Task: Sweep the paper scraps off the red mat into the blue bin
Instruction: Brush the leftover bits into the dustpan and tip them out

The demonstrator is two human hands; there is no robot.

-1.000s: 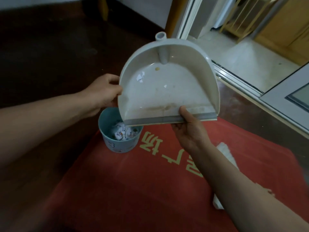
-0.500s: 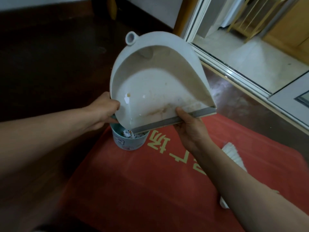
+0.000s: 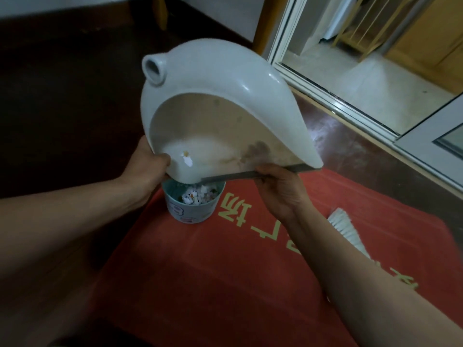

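White dustpan [image 3: 225,116] tilted, left grip [image 3: 147,171] curled on its side, right grip [image 3: 281,190] pinching its lip; stuck scrap [image 3: 188,161] beside left grip may overshoot blue bin [image 3: 190,211] just below onto red mat [image 3: 213,284].

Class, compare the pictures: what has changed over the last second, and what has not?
The dustpan tipped further, its left corner dropping over the bin; the paper scrap slid toward that corner. The left hand and right hand keep gripping it. Bin, mat and brush stayed put.
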